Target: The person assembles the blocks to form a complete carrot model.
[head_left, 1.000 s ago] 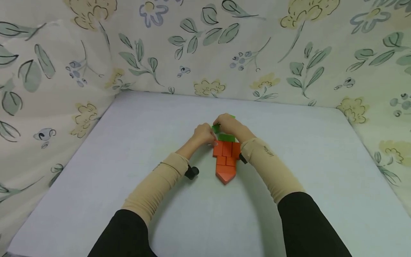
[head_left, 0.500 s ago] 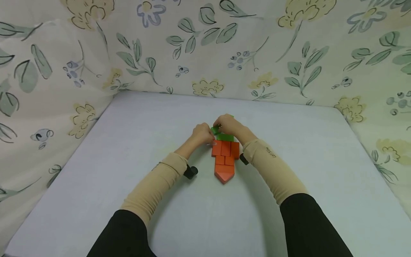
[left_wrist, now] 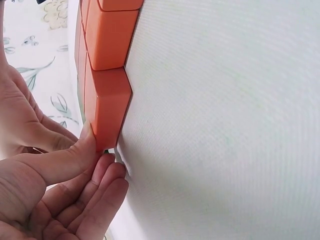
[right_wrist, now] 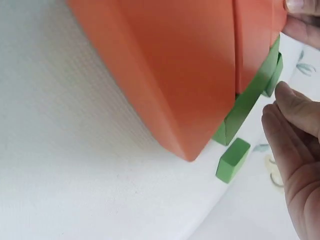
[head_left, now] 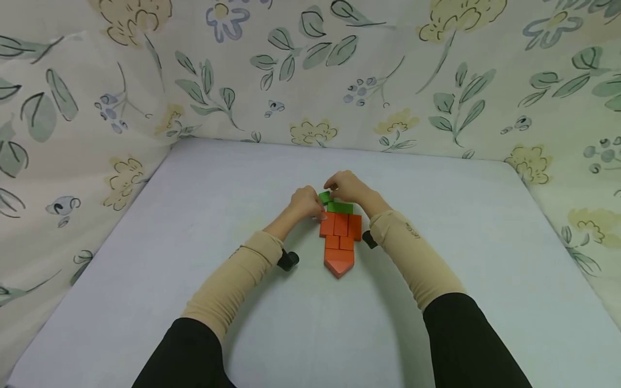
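Orange blocks (head_left: 341,224) lie together in a pointed shape, with a long green block (head_left: 340,208) along the far end. My left hand (head_left: 306,203) is at their far left corner. In the left wrist view its thumb (left_wrist: 80,150) presses on an orange block (left_wrist: 112,107), and its fingers curl in at that block's end, pinching the corner. A small green block (head_left: 324,198) sits just beyond the long one. Close above it is my right hand (head_left: 350,187), fingertips apart from the block and holding nothing. The right wrist view shows another small green block (right_wrist: 233,161) standing separately.
The blocks lie on a white table (head_left: 233,183). Floral fabric (head_left: 310,75) rises along its back and sides. Black wrist cameras are strapped under both forearms, the left one (head_left: 288,261) beside the blocks.
My right hand has let go of the small green block and drawn slightly up and away from it. The left hand stays at the orange corner. The head view has shifted a little.
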`<state>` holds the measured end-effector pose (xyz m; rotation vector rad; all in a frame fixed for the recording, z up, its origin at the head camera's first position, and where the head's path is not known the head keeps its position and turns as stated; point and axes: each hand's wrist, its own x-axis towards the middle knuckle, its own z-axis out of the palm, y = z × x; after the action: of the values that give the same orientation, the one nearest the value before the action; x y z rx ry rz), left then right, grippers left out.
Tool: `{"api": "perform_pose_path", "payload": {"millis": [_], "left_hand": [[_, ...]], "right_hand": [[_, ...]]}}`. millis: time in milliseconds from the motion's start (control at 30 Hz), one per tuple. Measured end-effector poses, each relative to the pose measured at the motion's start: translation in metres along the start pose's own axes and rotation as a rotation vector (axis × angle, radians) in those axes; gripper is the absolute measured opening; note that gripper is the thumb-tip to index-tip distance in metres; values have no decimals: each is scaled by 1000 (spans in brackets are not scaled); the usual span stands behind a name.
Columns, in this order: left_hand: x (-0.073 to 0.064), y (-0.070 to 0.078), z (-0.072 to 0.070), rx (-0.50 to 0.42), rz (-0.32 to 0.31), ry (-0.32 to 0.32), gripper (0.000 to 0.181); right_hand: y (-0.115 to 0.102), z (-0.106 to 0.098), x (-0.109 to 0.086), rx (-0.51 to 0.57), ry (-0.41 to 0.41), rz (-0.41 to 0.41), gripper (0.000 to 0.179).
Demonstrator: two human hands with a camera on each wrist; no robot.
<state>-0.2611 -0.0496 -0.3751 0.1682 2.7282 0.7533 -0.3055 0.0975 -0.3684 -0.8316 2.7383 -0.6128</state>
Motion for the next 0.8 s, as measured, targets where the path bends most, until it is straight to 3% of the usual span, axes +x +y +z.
{"api": "perform_pose_path", "payload": {"millis": [200, 433, 633, 800], "left_hand": [[0, 0, 0, -1, -12, -3, 19], [1, -2, 2, -13, -25, -5, 18], [-4, 1, 3, -11, -50, -22, 19], [-5, 2, 0, -13, -43, -3, 17]], "right_hand": [[18, -7, -1, -41, 68, 113, 36], [36, -9, 1, -92, -64, 224, 59], [39, 1, 3, -165, -118, 216, 58], [37, 3, 5, -235, -33, 169, 45]]}}
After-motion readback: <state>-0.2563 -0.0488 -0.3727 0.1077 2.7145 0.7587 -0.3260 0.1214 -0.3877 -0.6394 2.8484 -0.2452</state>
